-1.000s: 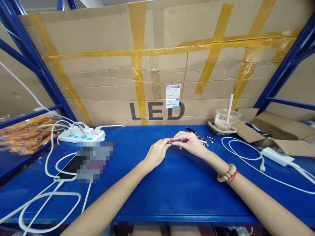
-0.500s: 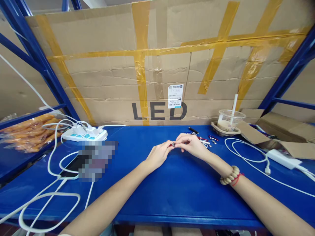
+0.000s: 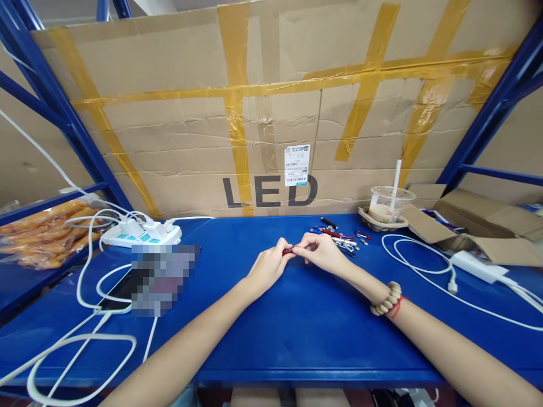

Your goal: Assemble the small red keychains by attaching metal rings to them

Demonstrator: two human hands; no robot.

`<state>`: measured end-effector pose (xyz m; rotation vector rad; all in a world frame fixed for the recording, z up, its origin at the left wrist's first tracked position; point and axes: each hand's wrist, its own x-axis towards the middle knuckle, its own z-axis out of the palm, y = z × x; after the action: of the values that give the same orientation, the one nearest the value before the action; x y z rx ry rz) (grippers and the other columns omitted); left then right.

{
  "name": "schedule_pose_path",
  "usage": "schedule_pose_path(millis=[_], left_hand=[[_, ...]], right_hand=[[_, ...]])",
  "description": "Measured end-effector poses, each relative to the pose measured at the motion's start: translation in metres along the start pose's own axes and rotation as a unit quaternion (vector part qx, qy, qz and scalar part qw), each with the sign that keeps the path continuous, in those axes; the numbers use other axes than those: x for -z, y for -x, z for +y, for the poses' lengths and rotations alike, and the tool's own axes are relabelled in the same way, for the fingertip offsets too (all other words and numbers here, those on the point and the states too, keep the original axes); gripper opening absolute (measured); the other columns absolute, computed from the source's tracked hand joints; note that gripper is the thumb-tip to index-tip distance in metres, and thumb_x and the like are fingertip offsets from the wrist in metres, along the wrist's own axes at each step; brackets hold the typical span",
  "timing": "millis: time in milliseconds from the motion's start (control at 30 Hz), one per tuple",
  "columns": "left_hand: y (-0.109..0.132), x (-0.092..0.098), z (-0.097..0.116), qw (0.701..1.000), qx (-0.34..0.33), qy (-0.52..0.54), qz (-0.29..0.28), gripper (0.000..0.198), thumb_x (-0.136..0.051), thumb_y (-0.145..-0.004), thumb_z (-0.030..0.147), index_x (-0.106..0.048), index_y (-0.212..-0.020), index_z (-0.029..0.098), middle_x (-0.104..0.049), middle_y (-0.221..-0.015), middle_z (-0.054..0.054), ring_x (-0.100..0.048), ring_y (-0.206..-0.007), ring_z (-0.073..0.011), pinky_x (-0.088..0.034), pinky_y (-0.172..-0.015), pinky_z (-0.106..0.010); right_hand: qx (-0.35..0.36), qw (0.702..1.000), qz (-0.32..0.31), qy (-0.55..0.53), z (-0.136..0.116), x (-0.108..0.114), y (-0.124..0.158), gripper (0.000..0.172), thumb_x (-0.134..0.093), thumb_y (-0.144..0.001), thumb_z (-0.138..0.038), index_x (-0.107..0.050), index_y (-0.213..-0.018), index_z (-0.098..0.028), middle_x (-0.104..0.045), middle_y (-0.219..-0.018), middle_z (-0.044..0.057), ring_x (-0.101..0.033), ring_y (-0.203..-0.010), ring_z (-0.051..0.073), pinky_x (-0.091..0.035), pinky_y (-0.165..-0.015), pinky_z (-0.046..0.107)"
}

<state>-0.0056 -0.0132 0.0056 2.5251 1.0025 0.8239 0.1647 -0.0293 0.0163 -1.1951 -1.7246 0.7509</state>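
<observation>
My left hand (image 3: 268, 264) and my right hand (image 3: 323, 252) meet over the middle of the blue table (image 3: 271, 333). Both pinch a small red piece (image 3: 288, 250) between their fingertips, just above the tabletop. A bead bracelet (image 3: 386, 299) with a red thread sits on my right wrist. Right behind my right hand lies a scatter of small parts (image 3: 339, 235), red, blue and silver, with a short black piece (image 3: 328, 222) at the back.
A taped cardboard sheet (image 3: 271, 113) marked LED walls off the back. A white power strip (image 3: 142, 233) with plugs, white cables (image 3: 80, 345) and a phone (image 3: 127, 285) lie left. A plastic cup (image 3: 385, 204) with straw, a white charger (image 3: 473, 265) with cable and cardboard pieces (image 3: 479, 223) sit right. Orange packets (image 3: 42, 232) fill the left shelf.
My hands stay together on the small red piece, fingers shifting slightly. The view has drifted a little; more of the small parts behind my right hand show.
</observation>
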Motion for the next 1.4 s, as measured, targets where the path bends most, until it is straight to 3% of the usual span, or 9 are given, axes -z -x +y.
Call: schedule_pose_path(millis=[133,267,600,933,1067,1233,1400], left_hand=[[-0.001,0.000,0.000,1.000,-0.016,-0.009,0.014,0.004,-0.041,-0.089,0.023,-0.040,-0.087,0.020,-0.062,-0.098,-0.003,-0.061,-0.088,-0.0199,-0.045,-0.069,-0.027],[-0.002,0.002,0.003,0.999,-0.037,-0.015,0.023,0.008,-0.041,-0.090,0.020,-0.044,-0.097,0.022,-0.062,-0.099,0.000,-0.060,-0.089,-0.0154,-0.044,-0.075,-0.024],[-0.003,0.000,0.007,0.998,-0.024,-0.049,0.034,0.011,-0.041,-0.089,0.020,-0.048,-0.098,0.021,-0.063,-0.093,-0.001,-0.061,-0.084,-0.0168,-0.044,-0.070,-0.025],[-0.002,-0.001,0.007,0.998,0.000,-0.050,0.043,0.016,-0.037,-0.091,0.023,-0.047,-0.103,0.022,-0.062,-0.099,-0.002,-0.060,-0.088,-0.0171,-0.045,-0.072,-0.025],[-0.003,0.000,0.008,0.998,0.007,-0.036,0.050,0.017,-0.035,-0.092,0.024,-0.049,-0.101,0.022,-0.062,-0.100,-0.001,-0.060,-0.089,-0.0157,-0.045,-0.074,-0.024],[-0.003,0.003,0.012,0.999,0.002,-0.019,0.046,0.018,-0.035,-0.092,0.023,-0.050,-0.102,0.023,-0.062,-0.102,0.001,-0.059,-0.091,-0.0154,-0.045,-0.075,-0.025],[-0.002,0.005,0.013,0.999,-0.006,-0.004,0.039,0.018,-0.036,-0.091,0.022,-0.052,-0.100,0.023,-0.063,-0.103,0.001,-0.060,-0.088,-0.0141,-0.045,-0.074,-0.023]], right_hand=[[-0.064,0.998,-0.020,-0.016,-0.002,-0.002,0.001,0.035,-0.067,-0.064,-0.046,-0.059,-0.063,-0.012,-0.054,-0.047,0.000,-0.047,-0.040,0.007,-0.033,-0.041,0.018],[-0.090,0.995,-0.024,-0.021,-0.005,-0.002,0.001,0.036,-0.065,-0.065,-0.047,-0.059,-0.063,-0.011,-0.054,-0.044,0.000,-0.045,-0.039,0.006,-0.032,-0.040,0.017],[-0.055,0.998,-0.020,0.028,-0.004,0.001,-0.002,0.035,-0.063,-0.066,-0.048,-0.057,-0.062,-0.013,-0.054,-0.044,-0.001,-0.050,-0.040,0.009,-0.035,-0.042,0.018],[0.000,0.984,0.042,0.172,-0.004,0.006,-0.003,0.032,-0.060,-0.069,-0.050,-0.065,-0.072,-0.018,-0.063,-0.064,0.000,-0.053,-0.048,0.009,-0.036,-0.044,0.019],[0.042,0.991,0.035,0.119,-0.004,0.008,-0.004,0.033,-0.060,-0.071,-0.046,-0.067,-0.086,-0.018,-0.063,-0.079,0.003,-0.051,-0.045,0.006,-0.040,-0.044,0.019],[0.070,0.997,-0.015,0.005,0.000,0.011,-0.005,0.035,-0.062,-0.070,-0.046,-0.068,-0.078,-0.013,-0.060,-0.083,0.006,-0.052,-0.044,0.006,-0.044,-0.043,0.020],[0.069,0.996,-0.052,-0.009,-0.004,0.015,-0.005,0.033,-0.062,-0.071,-0.045,-0.068,-0.076,-0.013,-0.058,-0.082,0.006,-0.052,-0.044,0.005,-0.044,-0.042,0.020]])
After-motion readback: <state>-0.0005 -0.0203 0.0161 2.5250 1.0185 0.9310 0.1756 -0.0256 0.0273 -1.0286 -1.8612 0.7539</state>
